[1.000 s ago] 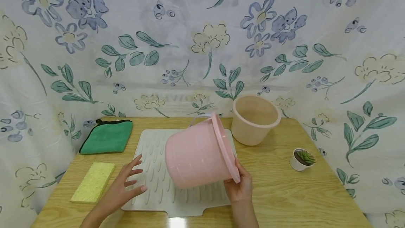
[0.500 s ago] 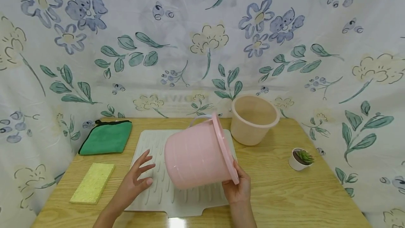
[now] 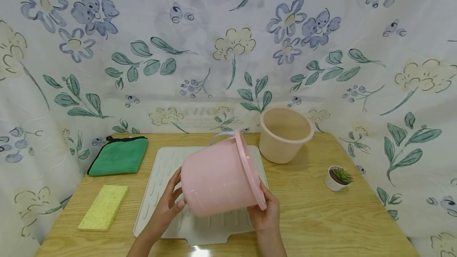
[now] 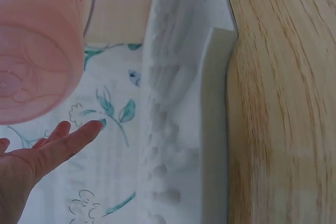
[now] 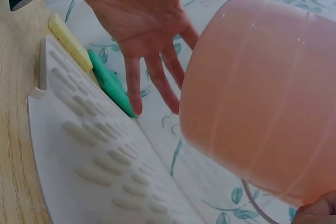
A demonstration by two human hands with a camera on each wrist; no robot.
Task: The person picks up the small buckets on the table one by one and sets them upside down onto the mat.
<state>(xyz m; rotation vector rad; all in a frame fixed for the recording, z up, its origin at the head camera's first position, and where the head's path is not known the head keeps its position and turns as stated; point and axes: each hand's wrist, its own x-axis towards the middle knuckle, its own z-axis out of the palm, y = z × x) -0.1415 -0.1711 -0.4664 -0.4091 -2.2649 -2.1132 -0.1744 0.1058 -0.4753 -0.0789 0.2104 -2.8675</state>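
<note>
A pink bucket (image 3: 217, 177) is held tilted on its side above a white ridged draining tray (image 3: 150, 209), its mouth toward the right and its base toward the left. My right hand (image 3: 265, 213) grips the rim at the lower right; in the right wrist view only a bit of that hand (image 5: 317, 213) shows. Beside the base is my left hand (image 3: 166, 207), and the right wrist view shows this hand (image 5: 149, 24) with fingers spread. Whether its fingertips touch the bucket I cannot tell. A thin pale handle (image 3: 221, 134) arches behind the bucket. The bucket's inside is hidden.
Back right on the wooden table (image 3: 310, 217) stands a beige bucket (image 3: 280, 152). A small potted plant (image 3: 337, 179) is at the right. On the left lie a yellow sponge (image 3: 103, 209) and a green zip pouch (image 3: 119, 156). A floral curtain (image 3: 200, 31) hangs behind.
My left hand has moved right, up to the bucket's base. The bucket has shifted slightly left, still tilted in my right hand's grip.
</note>
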